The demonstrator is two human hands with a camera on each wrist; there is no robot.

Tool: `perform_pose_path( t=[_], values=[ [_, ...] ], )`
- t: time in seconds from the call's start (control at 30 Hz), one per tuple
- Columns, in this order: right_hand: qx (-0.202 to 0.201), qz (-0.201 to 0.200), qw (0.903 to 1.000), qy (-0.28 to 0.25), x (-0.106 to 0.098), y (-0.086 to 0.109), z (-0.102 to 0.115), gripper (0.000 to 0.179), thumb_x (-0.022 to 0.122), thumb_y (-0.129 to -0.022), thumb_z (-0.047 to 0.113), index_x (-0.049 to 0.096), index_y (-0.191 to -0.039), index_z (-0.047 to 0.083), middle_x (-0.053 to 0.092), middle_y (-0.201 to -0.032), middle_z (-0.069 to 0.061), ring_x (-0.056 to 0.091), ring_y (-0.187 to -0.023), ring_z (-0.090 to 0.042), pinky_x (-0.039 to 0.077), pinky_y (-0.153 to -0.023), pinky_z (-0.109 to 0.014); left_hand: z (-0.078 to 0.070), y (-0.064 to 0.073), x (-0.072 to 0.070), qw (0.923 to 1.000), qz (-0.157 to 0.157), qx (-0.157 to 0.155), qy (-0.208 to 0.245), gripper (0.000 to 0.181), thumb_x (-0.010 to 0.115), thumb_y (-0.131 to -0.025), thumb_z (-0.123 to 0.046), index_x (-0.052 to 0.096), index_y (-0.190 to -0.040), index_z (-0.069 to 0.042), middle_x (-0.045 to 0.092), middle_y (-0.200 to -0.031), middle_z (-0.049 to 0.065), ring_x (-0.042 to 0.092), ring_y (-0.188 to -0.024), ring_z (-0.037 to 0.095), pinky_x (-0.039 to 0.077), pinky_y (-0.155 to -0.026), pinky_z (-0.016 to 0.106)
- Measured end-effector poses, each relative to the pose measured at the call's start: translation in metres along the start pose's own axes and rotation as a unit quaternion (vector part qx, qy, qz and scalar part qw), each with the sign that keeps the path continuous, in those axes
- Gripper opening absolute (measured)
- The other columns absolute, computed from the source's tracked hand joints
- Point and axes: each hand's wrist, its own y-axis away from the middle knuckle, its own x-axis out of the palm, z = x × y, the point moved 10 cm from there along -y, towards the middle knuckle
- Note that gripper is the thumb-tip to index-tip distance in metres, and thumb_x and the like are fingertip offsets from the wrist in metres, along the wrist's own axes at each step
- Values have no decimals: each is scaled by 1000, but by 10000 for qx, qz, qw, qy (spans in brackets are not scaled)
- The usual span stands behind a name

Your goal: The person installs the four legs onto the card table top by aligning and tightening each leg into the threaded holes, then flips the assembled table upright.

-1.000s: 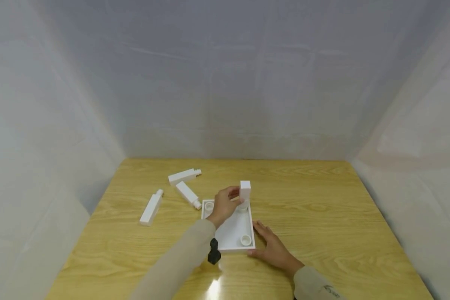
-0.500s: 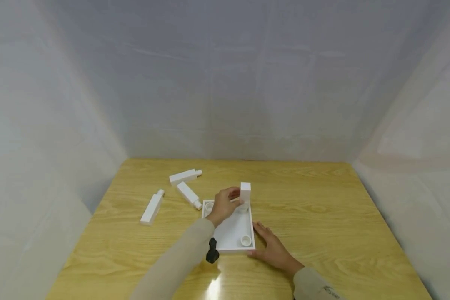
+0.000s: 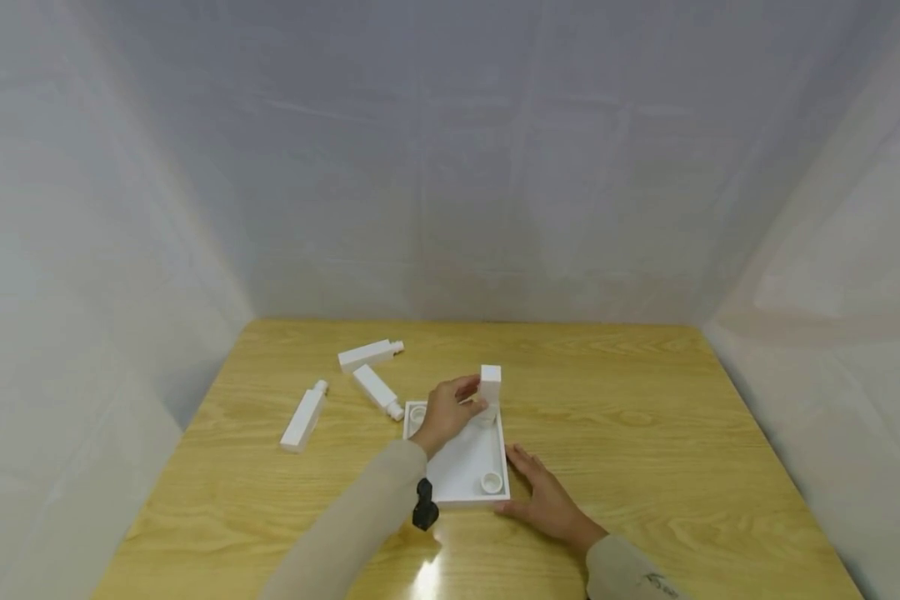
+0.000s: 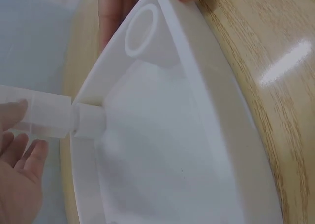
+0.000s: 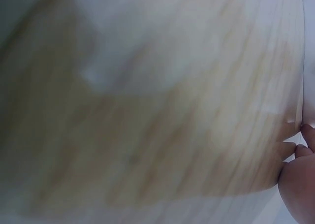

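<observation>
A shallow white tray (image 3: 465,462) lies on the wooden table, with round sockets in its visible corners. My left hand (image 3: 450,412) holds a white square post (image 3: 491,379) upright at the far right corner. In the left wrist view, thumb and fingers pinch that post (image 4: 47,111), whose end meets the round socket (image 4: 89,121). My right hand (image 3: 546,500) grips the tray's near right corner, fingers along the right side and thumb at the front edge. The near right socket (image 3: 491,482) is bare. In the right wrist view only fingertips (image 5: 307,135) show at the edge.
Left of the tray lie three more white square posts with narrower round ends: one at the back (image 3: 367,356), one beside the tray (image 3: 377,391) and one farther left (image 3: 303,419). Another socket (image 3: 417,414) is at the tray's far left corner. Pale sheeting (image 3: 450,167) surrounds the table.
Almost nothing moves. The left hand's post sits very slightly lower in the head view than a second ago, along with a small shift of the whole view. The right hand stays put.
</observation>
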Motion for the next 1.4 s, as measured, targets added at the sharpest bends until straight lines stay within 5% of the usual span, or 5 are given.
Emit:
perform_pose_path(
  t=[0.3,0.53,0.77,1.1,1.4],
  values=[
    [-61,-2,10000,-9,-1,1,3,90,78,-78,40,34,-148,5,26,-152,-27,20,-139,-49,17,-109,-69,-19,8,2,9909,-1054,185,821,64,78,-79,-7,49,-135,5,54,-133,22,51,-124,34,46,-102,38],
    [-80,-16,10000,-3,0,0,0,91,78,-78,42,33,-149,8,25,-152,-27,20,-137,-53,18,-108,-70,-31,19,-2,9743,-2180,521,235,62,82,-76,-19,56,-128,4,59,-125,18,55,-118,31,46,-102,44],
    [-101,-80,9999,5,-1,-1,-1,91,79,-77,41,34,-149,9,27,-151,-28,21,-137,-52,18,-109,-68,-32,19,-6,9642,-2554,698,131,53,82,-76,-14,61,-121,4,63,-112,18,59,-107,32,49,-95,49],
    [-21,-85,9999,81,-1,1,-1,90,78,-77,42,35,-148,8,28,-151,-26,21,-137,-53,19,-108,-69,-34,12,-7,9763,-1963,907,26,44,77,-81,-11,62,-119,8,66,-113,23,63,-107,36,51,-93,48],
    [-46,-54,10000,55,-1,-1,-1,91,78,-78,42,34,-148,6,29,-151,-26,21,-139,-49,18,-109,-68,-38,-1,0,9930,-447,1026,-375,39,68,-89,-9,58,-123,7,63,-118,24,63,-108,34,52,-94,41]
  ],
)
